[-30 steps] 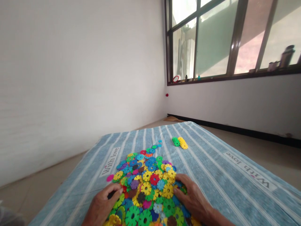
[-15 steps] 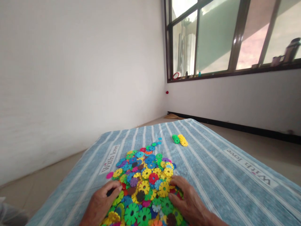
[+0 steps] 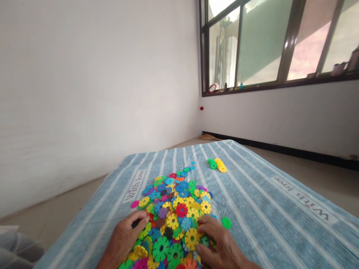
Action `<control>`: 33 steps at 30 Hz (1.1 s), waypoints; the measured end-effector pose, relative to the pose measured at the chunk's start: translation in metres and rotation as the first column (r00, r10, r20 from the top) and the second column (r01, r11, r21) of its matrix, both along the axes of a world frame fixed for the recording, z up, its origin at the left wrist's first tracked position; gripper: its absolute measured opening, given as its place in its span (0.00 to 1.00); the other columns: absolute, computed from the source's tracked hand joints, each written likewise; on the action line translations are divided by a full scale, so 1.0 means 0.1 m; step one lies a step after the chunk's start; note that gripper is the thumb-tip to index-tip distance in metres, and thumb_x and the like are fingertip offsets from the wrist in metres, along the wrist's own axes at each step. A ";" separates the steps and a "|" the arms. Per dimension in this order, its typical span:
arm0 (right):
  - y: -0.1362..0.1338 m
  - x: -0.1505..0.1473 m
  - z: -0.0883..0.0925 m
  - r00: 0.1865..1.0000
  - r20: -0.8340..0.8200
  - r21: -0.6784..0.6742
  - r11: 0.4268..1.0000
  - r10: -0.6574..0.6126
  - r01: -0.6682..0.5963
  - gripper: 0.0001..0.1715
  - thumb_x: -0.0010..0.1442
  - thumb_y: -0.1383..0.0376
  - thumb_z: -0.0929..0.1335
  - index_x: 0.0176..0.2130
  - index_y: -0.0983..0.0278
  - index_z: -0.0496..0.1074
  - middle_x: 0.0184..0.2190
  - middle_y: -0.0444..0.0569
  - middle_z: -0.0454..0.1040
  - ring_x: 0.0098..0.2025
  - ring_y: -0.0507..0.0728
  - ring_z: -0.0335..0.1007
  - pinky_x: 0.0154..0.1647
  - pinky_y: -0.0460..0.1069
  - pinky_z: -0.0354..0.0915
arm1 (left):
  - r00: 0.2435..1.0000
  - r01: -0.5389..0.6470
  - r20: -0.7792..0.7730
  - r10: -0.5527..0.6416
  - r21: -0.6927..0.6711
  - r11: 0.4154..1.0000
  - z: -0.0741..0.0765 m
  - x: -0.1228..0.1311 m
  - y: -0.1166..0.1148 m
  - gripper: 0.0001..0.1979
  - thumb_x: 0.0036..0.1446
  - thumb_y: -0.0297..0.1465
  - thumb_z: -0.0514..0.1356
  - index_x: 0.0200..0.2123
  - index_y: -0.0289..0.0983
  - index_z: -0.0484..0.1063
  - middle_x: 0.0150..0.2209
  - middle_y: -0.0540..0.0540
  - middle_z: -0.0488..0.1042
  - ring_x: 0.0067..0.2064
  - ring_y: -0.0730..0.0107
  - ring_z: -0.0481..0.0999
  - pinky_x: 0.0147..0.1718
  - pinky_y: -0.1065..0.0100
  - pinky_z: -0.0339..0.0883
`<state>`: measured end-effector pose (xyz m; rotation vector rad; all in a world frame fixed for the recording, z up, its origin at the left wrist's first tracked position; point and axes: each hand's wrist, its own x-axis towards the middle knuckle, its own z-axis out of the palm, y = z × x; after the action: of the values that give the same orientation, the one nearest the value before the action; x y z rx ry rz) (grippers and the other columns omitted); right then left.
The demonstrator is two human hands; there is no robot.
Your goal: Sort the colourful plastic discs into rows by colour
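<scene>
Disc pile (image 3: 175,203): multicolour notched plastic discs, heaped on the blue striped sheet (image 3: 266,213), near its front edge.

Left hand (image 3: 123,239): on the pile's left edge, fingers curled, thumb bent in toward the forefinger. Can't tell if it's pinching a disc.

Right hand (image 3: 221,246): on the pile's right front edge, palm down, fingers spread flat over the discs, gripping nothing. Fingertips are by a yellow disc (image 3: 191,237).

Strays, all relative to the pile:
- single green disc (image 3: 226,222), just off the right edge, beyond the right hand, not touching it
- pink disc (image 3: 135,204), just off the left edge
- small green-and-yellow cluster (image 3: 217,164), well apart, beyond the far right side
- "With love" print (image 3: 134,185), left of the far half

Window (image 3: 266,41) is far behind the pile, to its right.
</scene>
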<state>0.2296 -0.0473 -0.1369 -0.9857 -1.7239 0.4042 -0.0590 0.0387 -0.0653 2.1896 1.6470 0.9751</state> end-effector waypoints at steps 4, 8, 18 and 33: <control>-0.11 -0.02 0.14 0.999 0.019 -0.046 0.998 0.047 -0.046 0.17 0.52 0.65 0.70 0.43 0.62 0.72 0.50 0.56 0.73 0.54 0.61 0.68 0.55 0.55 0.66 | 1.000 -0.008 0.014 0.008 -0.006 1.000 0.01 0.03 -0.02 0.13 0.49 0.43 0.57 0.25 0.41 0.76 0.29 0.52 0.80 0.34 0.65 0.79 0.34 0.72 0.70; -0.15 0.09 0.34 0.999 0.046 -0.089 0.996 0.006 -0.002 0.11 0.56 0.63 0.68 0.41 0.61 0.74 0.48 0.54 0.74 0.52 0.60 0.69 0.54 0.54 0.66 | 1.000 -0.002 0.014 0.003 -0.013 1.000 0.04 0.07 -0.06 0.14 0.50 0.43 0.56 0.25 0.40 0.76 0.29 0.52 0.80 0.35 0.65 0.79 0.35 0.71 0.70; 0.03 0.43 0.29 0.955 0.058 -0.237 0.925 -0.290 0.296 0.15 0.56 0.58 0.66 0.42 0.61 0.73 0.44 0.52 0.76 0.48 0.61 0.71 0.53 0.59 0.65 | 0.999 0.010 0.039 -0.010 -0.007 1.000 0.00 0.10 -0.07 0.14 0.49 0.43 0.56 0.26 0.40 0.75 0.30 0.51 0.80 0.35 0.65 0.78 0.37 0.71 0.69; -0.19 0.31 0.55 0.999 0.033 -0.347 0.938 -0.013 0.024 0.11 0.57 0.64 0.64 0.36 0.61 0.76 0.36 0.47 0.77 0.40 0.56 0.73 0.43 0.50 0.66 | 1.000 0.001 0.018 0.000 -0.023 1.000 0.04 0.16 -0.11 0.14 0.49 0.42 0.56 0.26 0.38 0.74 0.29 0.49 0.78 0.34 0.65 0.77 0.37 0.69 0.68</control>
<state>0.2607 -0.0662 -0.0817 -1.2651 -1.7015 0.7026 -0.0426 0.0272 -0.0610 2.1605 1.6414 0.9684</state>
